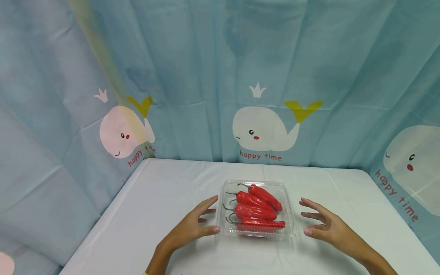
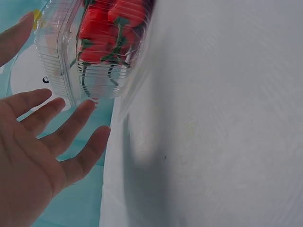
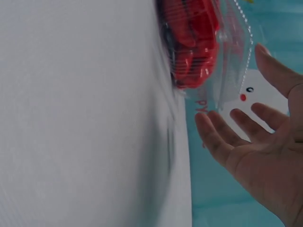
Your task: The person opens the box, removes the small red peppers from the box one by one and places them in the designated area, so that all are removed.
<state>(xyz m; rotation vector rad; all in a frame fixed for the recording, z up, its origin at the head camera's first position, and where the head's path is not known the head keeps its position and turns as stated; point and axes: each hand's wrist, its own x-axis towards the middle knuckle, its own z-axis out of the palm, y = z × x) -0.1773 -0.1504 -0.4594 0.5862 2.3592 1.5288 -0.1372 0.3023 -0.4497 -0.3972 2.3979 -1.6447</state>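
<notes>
A clear plastic clamshell box (image 1: 287, 214) lies on the white table with its lid down over several red chili peppers (image 1: 256, 210) with dark green stems. To its left is my left hand (image 1: 192, 227), fingers spread and thumb apart, not touching the box. On the opposite side my right hand (image 1: 330, 227) has its fingers loosely extended toward the box, with a small gap between. Both wrist views show empty palms, the left hand (image 2: 45, 146) and the right hand (image 3: 265, 146) each beside a ribbed wall of the box.
The white tabletop (image 1: 144, 214) extends around the box. A light blue curtain (image 1: 192, 76) with printed whales and "happy time" lettering hangs behind the table and along its sides.
</notes>
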